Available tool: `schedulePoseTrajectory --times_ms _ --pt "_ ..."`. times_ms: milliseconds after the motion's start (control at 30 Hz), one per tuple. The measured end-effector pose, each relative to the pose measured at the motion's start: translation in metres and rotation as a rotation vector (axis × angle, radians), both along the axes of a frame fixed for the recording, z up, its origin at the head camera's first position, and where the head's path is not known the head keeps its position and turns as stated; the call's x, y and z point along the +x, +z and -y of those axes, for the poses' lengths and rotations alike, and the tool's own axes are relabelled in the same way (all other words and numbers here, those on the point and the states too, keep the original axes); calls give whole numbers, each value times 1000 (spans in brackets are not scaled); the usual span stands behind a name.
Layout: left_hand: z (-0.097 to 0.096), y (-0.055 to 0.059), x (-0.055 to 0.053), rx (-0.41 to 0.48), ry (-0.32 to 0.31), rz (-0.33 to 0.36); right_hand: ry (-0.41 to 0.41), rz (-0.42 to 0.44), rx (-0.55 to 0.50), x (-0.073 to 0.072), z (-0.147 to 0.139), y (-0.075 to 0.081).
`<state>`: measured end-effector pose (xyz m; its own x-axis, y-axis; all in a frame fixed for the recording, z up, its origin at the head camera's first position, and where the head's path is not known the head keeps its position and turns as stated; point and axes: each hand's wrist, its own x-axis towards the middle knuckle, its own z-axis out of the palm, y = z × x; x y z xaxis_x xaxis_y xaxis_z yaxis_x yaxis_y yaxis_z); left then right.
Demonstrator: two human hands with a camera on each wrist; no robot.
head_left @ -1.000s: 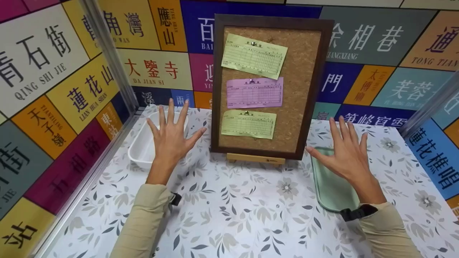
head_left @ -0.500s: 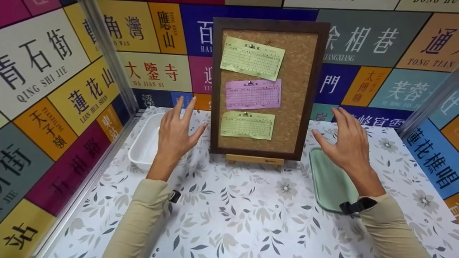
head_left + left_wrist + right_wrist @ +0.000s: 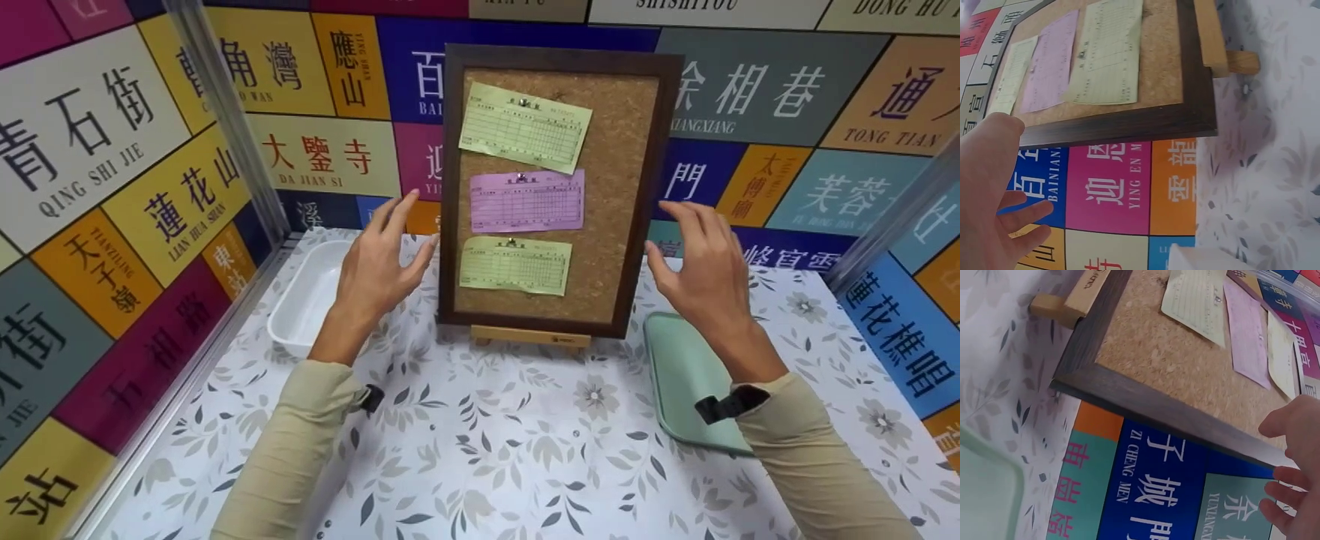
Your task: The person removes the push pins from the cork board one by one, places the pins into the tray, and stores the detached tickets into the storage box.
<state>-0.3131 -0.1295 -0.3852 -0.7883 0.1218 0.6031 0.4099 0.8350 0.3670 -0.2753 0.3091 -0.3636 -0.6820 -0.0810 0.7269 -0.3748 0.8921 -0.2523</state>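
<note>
A cork board in a dark brown frame leans on a small wooden easel. Pinned to it are a tilted yellow-green slip at the top, a pink slip in the middle and another yellow-green slip below. My left hand is raised beside the board's left edge, thumb and fingers apart, holding nothing. On the other side my right hand is close to the right edge, its fingers gently bent and nothing in them. Both wrist views show the thumb near the frame, with the fingers beyond its edge.
Behind my left hand stands a white tray. A green tray lies under my right forearm. Walls with coloured street-name panels enclose the table, which has a leaf-patterned cloth.
Both hands go from fingers widely spread to more relaxed fingers and come inward toward the board's sides. The board and slips appear slightly lower in the head view.
</note>
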Motion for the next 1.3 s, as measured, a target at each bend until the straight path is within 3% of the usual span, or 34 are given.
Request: schedulePoseTrajectory --times_ms 200,500,1067,1300 --pt "-5 21 -5 36 -14 6 38 -48 -14 -10 16 7" --pt "-15 40 -21 41 -20 7 94 -93 -28 -25 45 24" --pt "-40 64 -45 23 -55 -22 253 -64 -62 -47 101 51" --pt "-52 74 -54 10 -55 -18 259 -52 -55 -55 109 61"
